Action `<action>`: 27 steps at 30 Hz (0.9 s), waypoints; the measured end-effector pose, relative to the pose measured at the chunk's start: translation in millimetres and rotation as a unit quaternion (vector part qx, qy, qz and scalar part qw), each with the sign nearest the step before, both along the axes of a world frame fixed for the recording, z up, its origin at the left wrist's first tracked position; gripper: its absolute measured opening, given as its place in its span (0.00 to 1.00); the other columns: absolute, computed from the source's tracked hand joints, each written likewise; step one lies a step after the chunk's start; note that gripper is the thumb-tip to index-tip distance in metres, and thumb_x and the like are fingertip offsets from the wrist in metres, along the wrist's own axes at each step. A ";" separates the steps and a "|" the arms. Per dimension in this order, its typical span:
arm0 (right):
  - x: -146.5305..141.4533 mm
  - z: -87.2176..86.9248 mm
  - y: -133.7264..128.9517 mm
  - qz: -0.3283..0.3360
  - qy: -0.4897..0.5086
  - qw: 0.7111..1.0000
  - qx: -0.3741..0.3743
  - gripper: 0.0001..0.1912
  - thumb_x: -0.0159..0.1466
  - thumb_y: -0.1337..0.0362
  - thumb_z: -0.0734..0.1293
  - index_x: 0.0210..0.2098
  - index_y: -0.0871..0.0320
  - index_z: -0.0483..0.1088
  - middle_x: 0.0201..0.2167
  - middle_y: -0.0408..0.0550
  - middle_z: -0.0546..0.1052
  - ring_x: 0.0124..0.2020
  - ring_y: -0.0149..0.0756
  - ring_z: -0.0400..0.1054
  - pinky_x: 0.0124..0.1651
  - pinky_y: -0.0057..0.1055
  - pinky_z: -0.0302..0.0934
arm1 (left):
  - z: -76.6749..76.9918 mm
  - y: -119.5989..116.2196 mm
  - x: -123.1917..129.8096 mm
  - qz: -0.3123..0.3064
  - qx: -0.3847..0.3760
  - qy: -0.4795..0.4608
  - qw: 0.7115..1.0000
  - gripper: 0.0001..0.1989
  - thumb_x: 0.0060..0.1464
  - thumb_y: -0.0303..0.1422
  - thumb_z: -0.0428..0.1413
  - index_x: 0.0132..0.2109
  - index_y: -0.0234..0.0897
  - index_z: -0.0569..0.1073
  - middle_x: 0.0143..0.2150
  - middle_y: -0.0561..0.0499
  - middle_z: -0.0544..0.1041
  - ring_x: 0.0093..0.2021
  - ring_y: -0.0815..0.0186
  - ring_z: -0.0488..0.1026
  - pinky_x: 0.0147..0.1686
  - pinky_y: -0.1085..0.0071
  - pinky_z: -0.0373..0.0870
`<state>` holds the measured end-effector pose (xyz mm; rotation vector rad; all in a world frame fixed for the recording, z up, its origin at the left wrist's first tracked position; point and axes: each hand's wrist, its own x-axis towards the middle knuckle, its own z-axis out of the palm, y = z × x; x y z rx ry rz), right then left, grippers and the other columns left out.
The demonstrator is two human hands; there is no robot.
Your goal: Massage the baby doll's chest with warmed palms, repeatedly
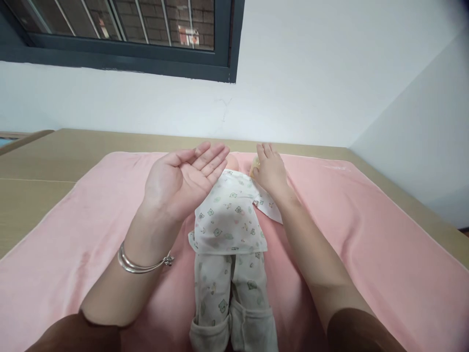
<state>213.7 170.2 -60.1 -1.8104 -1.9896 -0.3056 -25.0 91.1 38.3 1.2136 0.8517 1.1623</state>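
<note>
Brown sleeves (361, 332) reach in at the bottom of my feed, and between them lies a doll (227, 220) in pale printed trousers (251, 281) with folded cuffs. Silvery bangles (142, 269) ring the left wrist. Further up, the doll's white top (238, 232), dotted with small animal motifs, covers the waist of the trousers. I have the left hand (185, 183) palm up, partly in front of the top, its fingers nearly straight, side by side and holding nothing. My right hand (271, 173) is on the other side, above a flap of printed cloth (269, 208); its fingers point away from me, close together, near a yellowish item (252, 167). I cannot tell whether they grip it or only touch it. The doll's rounded head (232, 162) shows just past the left fingertips. Beneath everything spreads a pink blanket (366, 234), with the wooden surface (36, 161) beyond its edges, then a white wall (311, 73) and a dark-framed window (110, 49) looking out on bars and brickwork (156, 24).
</note>
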 end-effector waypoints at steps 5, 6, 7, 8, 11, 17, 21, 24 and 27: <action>-0.3 -1.1 2.0 -0.011 -0.004 1.000 -0.008 0.37 0.62 0.69 0.58 0.70 0.70 0.48 0.72 0.64 0.52 0.74 0.56 0.41 0.68 0.58 0.52 | -6.7 0.6 4.6 -0.009 -0.023 -0.012 1.000 0.21 0.61 0.29 0.39 0.57 0.36 0.69 0.57 0.43 0.77 0.65 0.54 0.70 0.63 0.48 0.71; -0.6 -1.3 2.3 -0.012 -0.004 1.000 -0.009 0.37 0.62 0.69 0.58 0.70 0.70 0.48 0.72 0.64 0.52 0.74 0.56 0.41 0.68 0.58 0.52 | -8.9 -1.4 8.0 -0.017 -0.037 -0.019 0.999 0.21 0.62 0.30 0.39 0.56 0.36 0.69 0.57 0.42 0.77 0.64 0.54 0.70 0.63 0.49 0.71; -1.0 -1.6 2.5 -0.013 -0.004 1.000 -0.008 0.37 0.63 0.69 0.57 0.70 0.70 0.49 0.72 0.65 0.52 0.74 0.56 0.42 0.68 0.59 0.52 | -11.2 -4.0 11.9 -0.030 -0.057 -0.029 0.998 0.20 0.61 0.30 0.40 0.55 0.35 0.70 0.57 0.41 0.77 0.64 0.54 0.71 0.63 0.49 0.71; -1.5 -2.2 2.7 -0.014 -0.003 1.000 -0.007 0.36 0.63 0.69 0.57 0.70 0.70 0.49 0.72 0.65 0.52 0.74 0.57 0.42 0.68 0.59 0.52 | -13.7 -7.0 16.2 -0.047 -0.084 -0.045 0.994 0.19 0.61 0.31 0.41 0.53 0.34 0.71 0.57 0.41 0.77 0.64 0.54 0.71 0.63 0.50 0.71; -2.6 -4.8 3.2 -0.019 -0.001 1.000 0.004 0.36 0.63 0.68 0.57 0.70 0.70 0.50 0.72 0.66 0.53 0.74 0.57 0.42 0.69 0.60 0.50 | -19.8 -15.0 27.3 -0.096 -0.184 -0.123 0.970 0.15 0.57 0.30 0.45 0.45 0.33 0.74 0.55 0.38 0.79 0.62 0.53 0.73 0.65 0.52 0.69; -2.8 -9.1 4.4 -0.018 0.004 1.000 0.023 0.36 0.63 0.67 0.58 0.70 0.65 0.50 0.72 0.63 0.53 0.74 0.56 0.43 0.68 0.61 0.51 | -24.8 -21.7 35.5 -0.093 -0.259 -0.211 0.938 0.11 0.54 0.28 0.49 0.37 0.32 0.77 0.48 0.37 0.82 0.58 0.55 0.76 0.67 0.57 0.65; -5.3 -6.4 2.5 -0.034 -0.002 0.999 0.002 0.37 0.63 0.66 0.58 0.70 0.66 0.49 0.73 0.63 0.50 0.75 0.57 0.40 0.69 0.65 0.46 | -28.8 -28.1 41.1 -0.083 -0.280 -0.231 0.928 0.11 0.54 0.26 0.50 0.34 0.32 0.77 0.44 0.38 0.83 0.53 0.58 0.79 0.66 0.60 0.66; -8.7 0.4 -3.1 -0.045 0.023 0.999 -0.007 0.35 0.64 0.65 0.58 0.69 0.65 0.51 0.74 0.63 0.49 0.75 0.59 0.39 0.69 0.70 0.41 | -30.9 -32.1 44.1 -0.101 -0.310 -0.222 0.919 0.11 0.55 0.26 0.49 0.34 0.31 0.77 0.47 0.36 0.82 0.53 0.58 0.79 0.65 0.61 0.67; -19.5 13.3 -19.8 -0.010 0.093 0.996 0.002 0.31 0.67 0.63 0.56 0.69 0.61 0.54 0.74 0.60 0.50 0.75 0.57 0.38 0.70 0.70 0.38 | -28.7 -33.4 44.2 -0.084 -0.321 -0.207 0.920 0.12 0.55 0.28 0.50 0.41 0.32 0.78 0.55 0.37 0.79 0.60 0.57 0.74 0.67 0.61 0.64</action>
